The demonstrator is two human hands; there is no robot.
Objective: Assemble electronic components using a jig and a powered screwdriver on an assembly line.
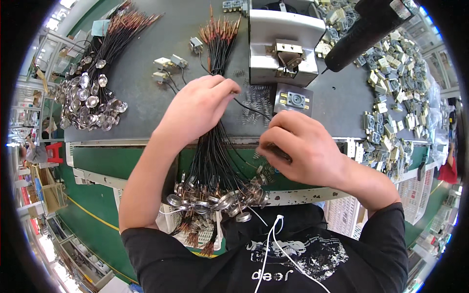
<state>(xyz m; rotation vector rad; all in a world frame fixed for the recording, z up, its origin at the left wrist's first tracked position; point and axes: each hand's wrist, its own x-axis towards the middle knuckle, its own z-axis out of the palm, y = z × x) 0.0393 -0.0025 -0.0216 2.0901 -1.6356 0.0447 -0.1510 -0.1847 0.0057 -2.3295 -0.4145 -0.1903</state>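
My left hand [202,105] is closed over a bundle of thin black wires [210,156], its fingers pinched on one black wire [251,110]. That wire stretches right and passes out of sight at my right hand [305,146]. The right hand's fingers are curled together, and what they hold is hidden. Copper-coloured tips [220,31] top the bundle at the far side. Its lower end hangs over the table's front edge with round silver metal caps [224,201]. Small coil springs [256,105] lie between my hands. Beyond the right hand, a grey block with brass terminals [294,100] sits on a small plate.
A metal press fixture [288,53] stands at the back. A black power screwdriver [366,36] hangs to its right. Many grey and cream terminal blocks [391,88] are heaped at right. Another capped wire bundle [93,95] lies left, and a few wired blocks [168,63] sit nearer the middle.
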